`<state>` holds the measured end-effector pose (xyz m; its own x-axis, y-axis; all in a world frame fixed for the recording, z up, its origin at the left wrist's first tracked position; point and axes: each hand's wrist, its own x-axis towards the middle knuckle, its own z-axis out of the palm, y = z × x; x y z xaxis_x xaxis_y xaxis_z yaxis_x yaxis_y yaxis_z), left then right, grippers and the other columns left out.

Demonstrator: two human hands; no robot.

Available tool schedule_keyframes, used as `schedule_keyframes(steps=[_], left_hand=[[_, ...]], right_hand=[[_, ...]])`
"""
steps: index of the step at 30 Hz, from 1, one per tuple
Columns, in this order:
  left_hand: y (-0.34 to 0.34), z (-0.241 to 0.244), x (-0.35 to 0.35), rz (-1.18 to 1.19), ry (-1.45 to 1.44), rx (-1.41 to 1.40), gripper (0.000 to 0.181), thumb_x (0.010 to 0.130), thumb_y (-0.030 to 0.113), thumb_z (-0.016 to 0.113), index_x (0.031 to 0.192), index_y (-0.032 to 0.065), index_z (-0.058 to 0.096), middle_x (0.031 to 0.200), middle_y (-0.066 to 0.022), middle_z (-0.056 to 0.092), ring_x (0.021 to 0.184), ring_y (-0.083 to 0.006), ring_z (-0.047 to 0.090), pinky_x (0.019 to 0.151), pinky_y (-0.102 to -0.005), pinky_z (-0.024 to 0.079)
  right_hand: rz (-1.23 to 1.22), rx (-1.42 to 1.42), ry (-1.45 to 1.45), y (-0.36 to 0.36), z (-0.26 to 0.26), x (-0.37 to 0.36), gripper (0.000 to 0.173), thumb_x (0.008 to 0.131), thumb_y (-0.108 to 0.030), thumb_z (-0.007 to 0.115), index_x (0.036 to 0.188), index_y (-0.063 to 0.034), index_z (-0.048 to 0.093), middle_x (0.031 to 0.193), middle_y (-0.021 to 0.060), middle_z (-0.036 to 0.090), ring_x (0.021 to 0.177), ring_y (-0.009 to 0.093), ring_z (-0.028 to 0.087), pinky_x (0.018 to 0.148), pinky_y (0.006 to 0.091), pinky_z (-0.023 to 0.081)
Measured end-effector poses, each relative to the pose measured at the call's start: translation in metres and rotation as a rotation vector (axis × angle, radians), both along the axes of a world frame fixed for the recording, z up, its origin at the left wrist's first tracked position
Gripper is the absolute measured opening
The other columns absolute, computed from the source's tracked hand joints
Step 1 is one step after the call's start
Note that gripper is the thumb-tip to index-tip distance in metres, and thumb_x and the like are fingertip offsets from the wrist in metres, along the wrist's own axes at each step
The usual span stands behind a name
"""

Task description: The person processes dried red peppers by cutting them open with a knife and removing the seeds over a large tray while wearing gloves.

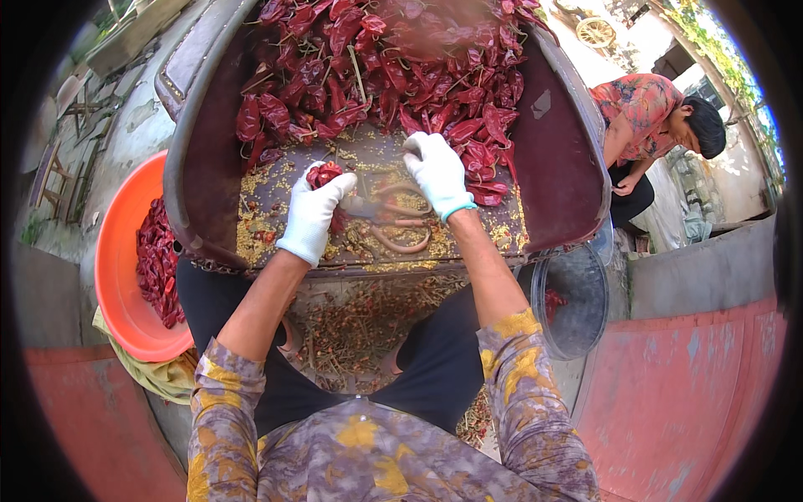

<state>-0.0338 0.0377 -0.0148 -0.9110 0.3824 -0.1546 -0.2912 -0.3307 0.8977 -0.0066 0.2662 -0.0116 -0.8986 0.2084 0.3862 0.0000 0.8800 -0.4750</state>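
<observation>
My left hand, in a white knit glove, is closed around dried red chili peppers; part of them hides in the palm. A pair of scissors with worn handles lies between my hands on the cart bed, its blades pointing left. My right hand, also gloved, hovers at the near edge of the chili heap. Its fingertips are bent together, and whether something small sits between them cannot be made out. Yellow seeds are scattered over the bed around the scissors.
An orange basin of chilies stands at left on a yellowish sack. At right is a dark bucket with a few chilies inside. Stems litter the ground between my legs. Another person bends beside the cart's right wall.
</observation>
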Motion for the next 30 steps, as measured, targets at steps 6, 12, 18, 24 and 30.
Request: schedule_keyframes(steps=[6, 12, 18, 24, 30], left_hand=[[0.008, 0.014, 0.004, -0.041, 0.128, 0.054, 0.039, 0.087, 0.009, 0.07, 0.125, 0.0035, 0.061, 0.108, -0.0026, 0.065, 0.089, -0.0104, 0.063, 0.079, -0.0254, 0.054], [0.017, 0.01, 0.005, -0.066, 0.274, -0.039, 0.036, 0.089, 0.016, 0.07, 0.122, 0.0018, 0.062, 0.108, -0.0039, 0.066, 0.09, -0.0089, 0.062, 0.08, -0.0257, 0.052], [0.009, 0.016, 0.005, -0.188, 0.029, -0.055, 0.018, 0.093, 0.02, 0.067, 0.105, 0.0054, 0.068, 0.091, -0.0004, 0.069, 0.077, -0.0086, 0.062, 0.069, -0.0246, 0.05], [0.009, 0.024, 0.013, -0.232, -0.047, 0.153, 0.01, 0.093, 0.013, 0.064, 0.091, 0.0033, 0.063, 0.071, -0.0024, 0.057, 0.06, -0.0133, 0.053, 0.058, -0.0281, 0.046], [0.002, 0.02, 0.008, -0.409, -0.051, 0.312, 0.012, 0.093, 0.014, 0.065, 0.098, 0.0037, 0.061, 0.083, -0.0037, 0.06, 0.069, -0.0124, 0.054, 0.063, -0.0284, 0.047]], right_hand=[[0.15, -1.013, -0.004, -0.02, 0.035, 0.014, 0.019, 0.092, -0.014, 0.064, 0.108, -0.0034, 0.062, 0.091, 0.0022, 0.063, 0.073, 0.009, 0.061, 0.062, 0.0241, 0.049], [0.337, -1.083, -0.063, -0.061, 0.034, 0.021, 0.03, 0.094, -0.014, 0.063, 0.121, -0.0033, 0.059, 0.1, 0.0043, 0.065, 0.071, 0.005, 0.058, 0.057, 0.0205, 0.046], [0.269, -0.738, 0.058, -0.062, 0.042, 0.025, 0.015, 0.09, -0.012, 0.068, 0.101, -0.0029, 0.069, 0.089, 0.0015, 0.067, 0.076, 0.009, 0.062, 0.068, 0.0247, 0.051], [0.233, -0.923, -0.067, -0.069, 0.054, 0.03, 0.014, 0.094, -0.016, 0.064, 0.102, -0.0045, 0.065, 0.08, 0.0016, 0.065, 0.066, 0.006, 0.058, 0.056, 0.0213, 0.045], [0.25, -1.796, -0.175, -0.066, 0.042, 0.028, 0.012, 0.099, -0.017, 0.058, 0.106, -0.0079, 0.058, 0.09, 0.0012, 0.061, 0.065, 0.005, 0.054, 0.048, 0.02, 0.041]])
